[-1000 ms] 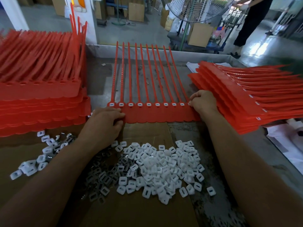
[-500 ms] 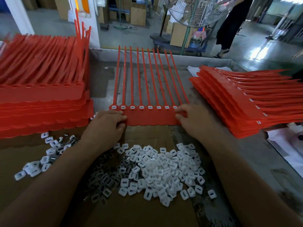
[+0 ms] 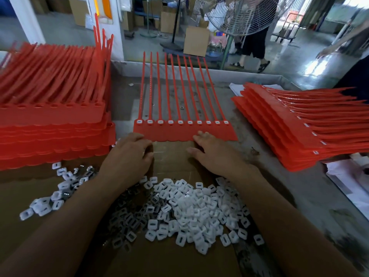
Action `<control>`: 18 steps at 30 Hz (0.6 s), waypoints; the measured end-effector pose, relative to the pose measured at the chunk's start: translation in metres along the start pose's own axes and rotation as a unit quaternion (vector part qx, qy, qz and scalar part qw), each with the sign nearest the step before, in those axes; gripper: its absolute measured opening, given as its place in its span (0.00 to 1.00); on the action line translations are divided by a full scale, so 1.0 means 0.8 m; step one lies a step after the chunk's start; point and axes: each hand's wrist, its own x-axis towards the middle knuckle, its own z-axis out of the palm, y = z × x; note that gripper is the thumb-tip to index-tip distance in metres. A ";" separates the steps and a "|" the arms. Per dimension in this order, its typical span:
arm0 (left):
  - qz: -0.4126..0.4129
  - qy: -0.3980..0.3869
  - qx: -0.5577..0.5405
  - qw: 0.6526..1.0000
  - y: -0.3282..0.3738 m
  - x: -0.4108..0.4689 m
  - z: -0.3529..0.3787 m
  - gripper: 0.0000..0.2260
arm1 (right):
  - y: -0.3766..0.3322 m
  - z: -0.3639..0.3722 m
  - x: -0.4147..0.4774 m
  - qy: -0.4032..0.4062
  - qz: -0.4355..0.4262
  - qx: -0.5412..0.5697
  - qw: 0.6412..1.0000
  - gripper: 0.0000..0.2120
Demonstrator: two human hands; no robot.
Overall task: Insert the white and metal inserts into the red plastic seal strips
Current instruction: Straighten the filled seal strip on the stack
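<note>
A red seal strip sheet (image 3: 185, 133) lies flat in the middle of the table, its several strips pointing away from me. Each head along its band holds a white insert (image 3: 179, 122). My left hand (image 3: 129, 156) has curled fingers at the sheet's near left corner and holds it there. My right hand (image 3: 211, 152) rests with straight fingers on the near edge of the band, about its middle. A heap of loose white inserts (image 3: 197, 208) lies on the cardboard in front of me, with metal inserts (image 3: 127, 218) at its left side.
A tall stack of red sheets (image 3: 52, 118) stands at the left, and a slanted stack (image 3: 295, 126) at the right. Cardboard (image 3: 169, 262) covers the near table. A few inserts (image 3: 58, 190) lie at the left. A fan (image 3: 245, 15) and a person (image 3: 253, 43) stand beyond the table.
My right hand slid left along the sheet's band from its right end to the middle, and its fingers straightened. My left hand stayed at the left corner.
</note>
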 end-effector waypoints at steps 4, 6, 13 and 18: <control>0.007 -0.001 -0.001 1.000 0.002 -0.001 0.001 0.16 | 0.004 0.005 0.013 -0.024 0.014 -0.015 1.000 0.32; 0.010 0.002 -0.007 1.000 0.001 -0.002 0.000 0.15 | 0.006 0.008 0.015 -0.025 0.014 -0.022 0.999 0.33; 0.019 0.008 -0.016 1.000 -0.002 -0.004 -0.002 0.13 | 0.005 0.012 0.014 -0.030 0.014 -0.045 0.998 0.33; 0.016 0.064 -0.020 0.998 -0.003 -0.005 -0.007 0.10 | -0.005 -0.005 0.013 -0.029 0.005 -0.013 0.999 0.30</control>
